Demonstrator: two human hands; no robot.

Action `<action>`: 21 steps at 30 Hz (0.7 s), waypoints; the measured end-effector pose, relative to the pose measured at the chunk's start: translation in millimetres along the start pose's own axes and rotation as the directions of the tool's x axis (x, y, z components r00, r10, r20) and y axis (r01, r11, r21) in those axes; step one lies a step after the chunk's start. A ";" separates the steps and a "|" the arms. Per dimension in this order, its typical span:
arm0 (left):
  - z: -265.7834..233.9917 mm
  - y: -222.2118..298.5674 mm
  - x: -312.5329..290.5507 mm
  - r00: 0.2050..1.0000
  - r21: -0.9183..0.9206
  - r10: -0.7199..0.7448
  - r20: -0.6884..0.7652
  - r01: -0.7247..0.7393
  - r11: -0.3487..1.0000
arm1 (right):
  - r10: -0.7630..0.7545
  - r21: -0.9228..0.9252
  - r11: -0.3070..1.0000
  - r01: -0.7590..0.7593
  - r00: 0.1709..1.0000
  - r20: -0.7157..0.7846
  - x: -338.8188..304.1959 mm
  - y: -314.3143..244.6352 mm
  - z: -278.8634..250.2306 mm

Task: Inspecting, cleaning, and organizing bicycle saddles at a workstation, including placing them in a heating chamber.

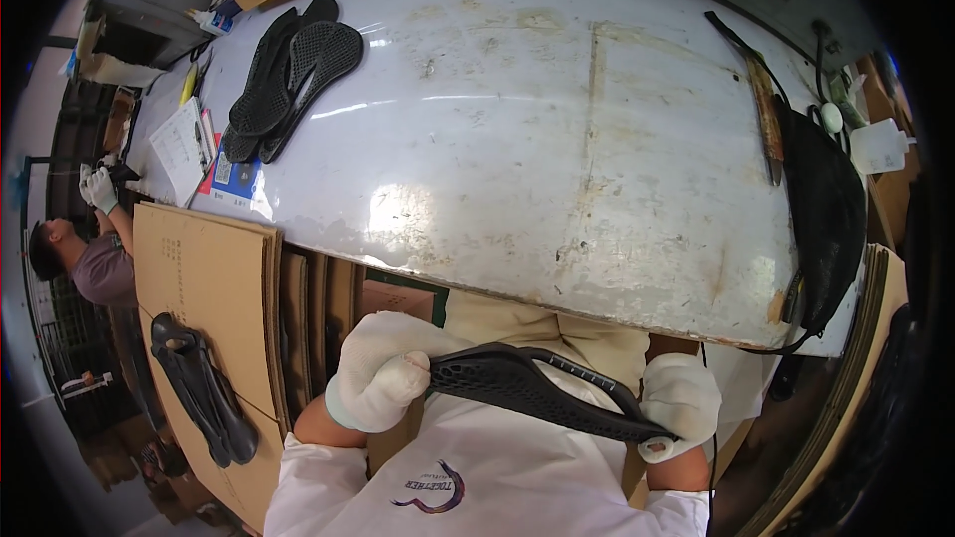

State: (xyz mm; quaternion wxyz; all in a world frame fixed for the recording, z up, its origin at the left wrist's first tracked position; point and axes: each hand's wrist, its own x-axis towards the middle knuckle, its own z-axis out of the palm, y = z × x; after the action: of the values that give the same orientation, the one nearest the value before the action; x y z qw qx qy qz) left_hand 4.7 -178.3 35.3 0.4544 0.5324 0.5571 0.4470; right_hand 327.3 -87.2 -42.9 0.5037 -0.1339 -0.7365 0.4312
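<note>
Between my two white-gloved hands, a black bicycle saddle is held level in front of my shirt, below the table's near edge. Its surface has a lattice of small openings, and a rail with light marks runs along its far side. My left hand is closed round one end, thumb pressed on top. At the other end, my right hand grips the narrow tip; a fingertip shows through a hole in the glove. More black saddles lie in an overlapping pile at the table's far left.
The white table is stained. At its right lie a black bag and a wooden-handled tool. Papers are on the left. Another black saddle rests on cardboard boxes. A co-worker is at far left.
</note>
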 end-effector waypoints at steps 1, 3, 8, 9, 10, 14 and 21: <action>0.5 -3.3 1.2 1.000 -0.023 0.010 -0.001 -0.010 1.000 | -0.007 -0.001 1.000 0.007 0.999 0.051 0.7 -2.5 -2.0; -4.1 -9.4 2.0 0.997 -0.056 -0.060 0.043 0.063 0.996 | -0.007 -0.031 0.999 0.010 0.996 0.085 -2.4 -4.4 -2.3; -0.7 -11.9 6.6 0.985 -0.057 -0.064 0.161 0.074 0.996 | -0.022 -0.169 0.984 0.057 0.979 0.201 5.3 -8.2 -11.1; 0.0 -10.8 3.9 0.990 -0.033 -0.084 0.110 0.088 0.996 | 0.090 -0.247 0.969 -0.017 0.954 0.287 11.1 -15.8 -12.1; 0.0 -10.7 0.8 0.993 -0.006 -0.103 0.052 0.103 0.995 | 0.201 -0.324 0.943 -0.080 0.910 0.363 16.5 -20.5 -10.3; 4.1 -4.8 3.1 1.000 0.131 0.018 -0.006 -0.017 0.991 | 0.388 -0.483 0.855 -0.189 0.851 0.354 21.0 -34.6 5.1; 8.1 -3.0 10.2 0.931 0.226 0.327 0.160 -0.357 0.906 | 0.422 -0.424 0.877 -0.228 0.786 0.451 16.6 -31.9 12.8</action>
State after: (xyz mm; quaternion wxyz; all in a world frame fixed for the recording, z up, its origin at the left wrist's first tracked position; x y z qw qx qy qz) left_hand 11.9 -168.1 30.6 0.3299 0.7006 0.4791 0.4133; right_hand 316.3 -101.9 -9.5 0.1653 -0.2230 -0.8754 0.3958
